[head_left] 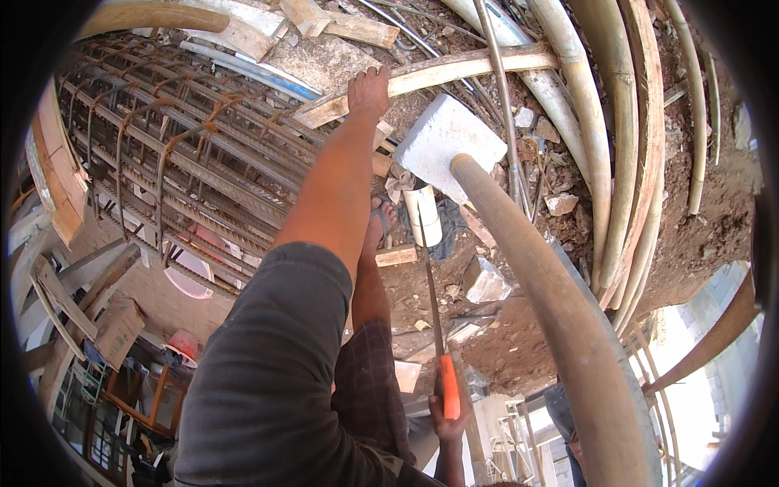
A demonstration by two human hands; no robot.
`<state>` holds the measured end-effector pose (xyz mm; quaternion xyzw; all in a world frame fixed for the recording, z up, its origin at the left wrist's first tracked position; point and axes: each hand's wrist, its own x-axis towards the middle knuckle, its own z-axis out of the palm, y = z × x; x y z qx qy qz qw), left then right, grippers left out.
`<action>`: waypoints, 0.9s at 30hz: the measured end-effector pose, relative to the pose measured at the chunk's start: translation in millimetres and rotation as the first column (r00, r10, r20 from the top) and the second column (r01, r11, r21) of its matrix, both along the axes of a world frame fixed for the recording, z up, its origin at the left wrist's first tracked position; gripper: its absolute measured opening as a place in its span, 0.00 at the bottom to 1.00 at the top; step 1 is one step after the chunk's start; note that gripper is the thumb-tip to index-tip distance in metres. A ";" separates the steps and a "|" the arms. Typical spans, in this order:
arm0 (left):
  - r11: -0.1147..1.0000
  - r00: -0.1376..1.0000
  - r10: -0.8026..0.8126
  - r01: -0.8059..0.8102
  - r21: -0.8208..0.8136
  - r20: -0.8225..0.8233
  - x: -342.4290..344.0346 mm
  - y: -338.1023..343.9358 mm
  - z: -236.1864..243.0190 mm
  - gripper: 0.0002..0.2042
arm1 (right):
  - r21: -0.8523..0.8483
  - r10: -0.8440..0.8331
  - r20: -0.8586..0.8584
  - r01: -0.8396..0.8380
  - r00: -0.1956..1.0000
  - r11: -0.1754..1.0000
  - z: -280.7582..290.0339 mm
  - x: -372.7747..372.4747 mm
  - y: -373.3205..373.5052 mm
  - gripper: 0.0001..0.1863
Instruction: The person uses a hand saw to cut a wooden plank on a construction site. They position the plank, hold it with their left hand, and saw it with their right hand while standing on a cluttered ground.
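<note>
My left arm stretches forward, and my left hand (369, 91) grips a long pale wooden plank (454, 68) near one end. The plank lies crosswise over the rubble, its far end by the bamboo poles. Low in the view, my right hand (450, 418) is closed around the orange handle of a handsaw (448, 385). The dark, narrow saw blade points away from me toward a white cylinder (423, 217), apart from the plank. Part of my right hand is hidden behind the handle.
A thick wooden pole (540, 272) rises close on the right, beside a white block (450, 146). Tied rebar cages (187, 154) fill the left. Several bamboo poles (621, 154) stand at right. Broken stones (485, 280) and wood scraps litter the soil near my foot (381, 217).
</note>
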<state>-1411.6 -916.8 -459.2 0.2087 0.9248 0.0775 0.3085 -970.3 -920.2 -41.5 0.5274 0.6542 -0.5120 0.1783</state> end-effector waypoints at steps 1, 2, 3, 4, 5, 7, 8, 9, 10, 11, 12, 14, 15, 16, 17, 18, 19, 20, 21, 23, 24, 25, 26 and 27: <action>1.000 1.000 0.008 -0.008 0.017 -0.029 -0.1 3.8 0.8 0.31 | -0.028 0.008 0.003 -0.008 1.000 1.000 -0.6 -2.5 1.8 0.32; 0.999 0.999 0.003 -0.001 0.053 -0.034 1.2 9.3 1.5 0.31 | -0.027 0.012 -0.009 -0.012 1.000 1.000 -2.6 -3.8 2.3 0.32; 0.997 0.999 -0.009 0.012 0.082 -0.038 0.7 18.6 1.3 0.32 | -0.012 0.044 -0.018 -0.044 0.999 0.999 -5.3 -4.1 3.1 0.32; 0.989 0.999 -0.011 0.016 0.144 -0.033 -0.9 33.0 0.6 0.36 | 0.042 0.090 -0.014 -0.089 0.996 0.995 -9.8 -3.0 3.0 0.33; 0.974 0.999 -0.001 0.009 0.226 -0.039 -2.7 51.7 0.4 0.38 | 0.049 0.083 -0.033 -0.081 0.996 0.995 -13.1 -0.9 2.7 0.33; 0.942 1.000 0.020 -0.012 0.335 -0.023 -0.4 87.5 1.1 0.42 | 0.022 0.051 -0.019 -0.050 0.999 0.998 -19.3 5.0 0.8 0.33; 0.905 0.997 0.078 -0.080 0.418 0.022 1.4 99.8 1.3 0.46 | 0.024 0.055 0.007 -0.055 0.998 0.998 -21.5 7.7 -0.2 0.33; 0.881 0.997 0.074 -0.052 0.471 -0.029 4.0 107.8 2.3 0.44 | -0.011 0.020 0.048 -0.019 0.999 1.000 -22.1 9.7 -1.0 0.33; 0.908 0.993 0.094 -0.055 0.414 -0.075 9.1 104.7 2.7 0.45 | -0.034 -0.022 0.052 0.024 0.998 0.999 -22.5 10.6 -1.5 0.33; 0.919 0.982 0.110 -0.043 0.393 -0.151 12.0 102.5 2.3 0.46 | -0.050 -0.062 0.048 0.065 0.997 0.997 -22.6 10.7 -1.4 0.33; 0.949 0.982 0.116 -0.065 0.308 -0.149 14.7 92.8 0.9 0.45 | -0.027 -0.041 0.029 0.042 0.999 0.999 -22.7 9.5 -1.1 0.33; 0.995 0.991 0.090 -0.085 0.049 -0.097 14.8 57.9 -3.0 0.42 | 0.038 0.032 -0.033 -0.031 0.999 0.999 -22.7 4.8 0.4 0.33; 0.992 0.993 0.113 -0.111 -0.056 0.037 8.5 47.8 -6.3 0.38 | 0.077 0.062 -0.032 -0.059 0.998 0.995 -23.2 1.5 1.6 0.33; 0.996 0.996 0.081 -0.080 -0.026 0.034 8.2 44.6 -8.9 0.36 | 0.068 0.051 -0.048 -0.047 0.998 0.997 -23.5 -1.9 2.3 0.33; 0.998 0.998 0.059 -0.060 0.004 0.016 6.7 41.3 -10.8 0.34 | 0.064 0.035 -0.050 -0.032 0.998 0.997 -23.8 -5.2 3.0 0.33; 0.998 0.997 0.066 -0.066 -0.002 -0.031 3.9 38.8 -11.5 0.33 | 0.061 0.039 -0.080 -0.035 0.996 0.998 -23.8 -7.5 3.3 0.33; 0.997 0.994 0.075 -0.074 0.007 -0.074 0.6 39.4 -11.3 0.32 | 0.040 0.027 -0.050 -0.025 0.998 0.999 -23.5 -9.1 3.0 0.34; 0.997 0.990 0.082 -0.080 0.022 -0.117 -3.1 41.0 -10.7 0.30 | 0.035 0.030 -0.049 -0.028 0.998 0.999 -23.4 -9.4 2.9 0.34; 0.998 0.985 0.059 -0.055 0.031 -0.162 -8.5 40.3 -9.3 0.29 | 0.016 0.022 -0.025 -0.022 0.999 1.000 -23.5 -9.3 2.4 0.34; 0.999 0.972 0.023 -0.015 0.036 -0.233 -23.1 37.4 -4.6 0.26 | 0.027 0.051 0.003 -0.051 0.999 0.998 -24.1 -5.2 1.3 0.32; 1.000 0.960 0.001 0.006 0.025 -0.280 -34.8 36.4 -1.5 0.23 | 0.018 0.058 0.038 -0.059 0.998 0.998 -24.1 -2.3 0.3 0.31; 0.998 0.941 -0.040 0.054 0.032 -0.337 -45.5 35.7 3.1 0.22 | -0.008 0.034 0.075 -0.033 0.997 0.999 -24.1 1.3 -0.3 0.31; 0.994 0.917 -0.089 0.105 0.020 -0.388 -58.4 32.4 10.1 0.21 | -0.038 0.012 0.108 -0.008 0.994 0.999 -24.1 4.9 -1.3 0.31; 0.987 0.882 -0.141 0.159 0.003 -0.450 -70.3 26.8 20.0 0.21 | -0.071 -0.016 0.129 0.025 0.991 0.997 -24.0 8.5 -1.7 0.31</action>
